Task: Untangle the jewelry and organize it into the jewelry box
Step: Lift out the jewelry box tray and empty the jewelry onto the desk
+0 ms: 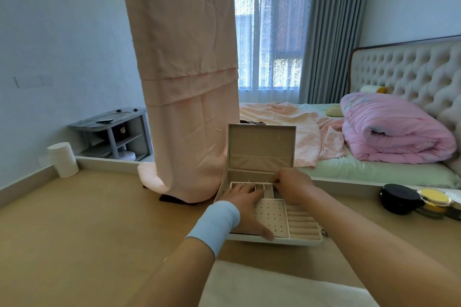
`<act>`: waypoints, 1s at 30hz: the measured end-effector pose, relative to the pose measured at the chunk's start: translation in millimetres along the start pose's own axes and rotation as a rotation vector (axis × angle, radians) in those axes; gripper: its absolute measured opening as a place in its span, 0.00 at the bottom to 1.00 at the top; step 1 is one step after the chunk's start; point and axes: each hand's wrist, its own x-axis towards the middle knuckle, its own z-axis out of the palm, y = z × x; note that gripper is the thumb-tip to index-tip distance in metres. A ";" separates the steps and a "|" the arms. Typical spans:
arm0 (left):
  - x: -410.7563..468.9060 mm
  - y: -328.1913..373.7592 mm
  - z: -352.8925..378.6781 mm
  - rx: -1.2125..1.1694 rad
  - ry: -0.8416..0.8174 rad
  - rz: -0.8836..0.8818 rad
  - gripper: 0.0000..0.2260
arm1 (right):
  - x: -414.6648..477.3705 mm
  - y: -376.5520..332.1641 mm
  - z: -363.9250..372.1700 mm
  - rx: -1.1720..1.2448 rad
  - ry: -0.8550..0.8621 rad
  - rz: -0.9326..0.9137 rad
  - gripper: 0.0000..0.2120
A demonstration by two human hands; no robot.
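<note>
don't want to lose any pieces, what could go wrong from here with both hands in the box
The left hand lies flat across the jewelry box, so a small piece might get hidden or pressed under it. The pink cloth hangs right beside the raised lid and could snag a chain or nudge the lid down onto the hands.

My left hand (245, 204) lies flat on the jewelry box (262, 147); my right hand (293, 185) curls its fingers down into it

pale blue walls (62, 32), daylit window (272, 40), grey curtain (331, 32), tufted bed (404, 70)
</note>
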 end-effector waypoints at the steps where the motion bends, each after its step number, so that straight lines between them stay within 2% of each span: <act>1: -0.4 0.0 0.8 -0.001 0.006 -0.003 0.53 | -2.9 -0.1 0.0 -0.015 -0.002 -0.012 0.11; 3: -1.5 0.5 1.0 -0.008 0.003 -0.006 0.53 | -13.6 -0.3 -0.4 -0.040 0.012 -0.045 0.17; 5: -0.3 -0.2 1.3 -0.008 -0.002 -0.008 0.52 | -31.8 -2.1 -2.9 0.036 -0.008 -0.028 0.26; 8: 2.9 -2.9 0.2 -0.021 -0.003 -0.014 0.53 | -56.7 1.4 -4.0 0.200 -0.215 -0.018 0.43; 11: 2.2 -5.1 1.7 -0.015 0.027 -0.022 0.53 | -68.5 12.6 5.5 0.140 -0.338 -0.086 0.63; 13: -2.0 -5.9 3.8 -0.026 0.029 -0.027 0.53 | -70.6 18.3 11.2 0.082 -0.318 -0.132 0.68; 16: -10.2 -8.8 10.2 -0.046 0.046 -0.078 0.59 | -72.1 18.7 15.4 0.122 -0.270 -0.129 0.69; 19: -15.7 -12.4 18.6 -0.259 0.120 -0.178 0.61 | -75.1 16.7 18.0 0.283 -0.205 -0.037 0.67; 23: -27.1 -4.9 20.0 -0.414 0.212 -0.216 0.58 | -89.8 14.3 22.3 0.418 -0.144 0.051 0.63; 30: -63.5 -3.7 20.6 -0.515 0.216 -0.146 0.49 | -130.8 3.0 10.4 0.511 -0.154 0.009 0.55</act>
